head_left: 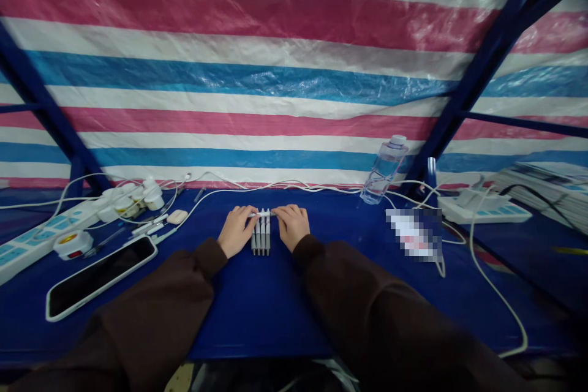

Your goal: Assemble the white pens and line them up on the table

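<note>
a striped tarp (229,73) in pink, white and blue hangs along the far side, behind dark blue steel framing (496,55), and white cables (275,187) trail along the back of the blue-covered bench (257,312). at the far left, a white power strip (41,239) runs in at an angle, with a round white container (72,244) just beside it. beyond these sits a cluster of small white pots (138,198). nearer the front lies a black phone in a pale case (101,278), and a few thin pens (147,229) lie near a cream earbud case (177,216).

the left hand (236,231), coming from a dark brown sleeve (156,312), reaches in at the middle of the bench. its fingertips pinch one end of a white stick (261,213) that lies crosswise over the far end of a row of four grey-and-white sticks (260,236). the row lies between the two hands, its sticks parallel and close together. the right hand (291,226) pinches the other end of the white stick, so the two hands sit close together but not touching.

further right, a clear water bottle (384,169) leans near the back edge, and a pixelated patch (413,234) hides whatever lies in front of it. past that sit a second power strip (482,209) and a stack of papers (528,184).
</note>
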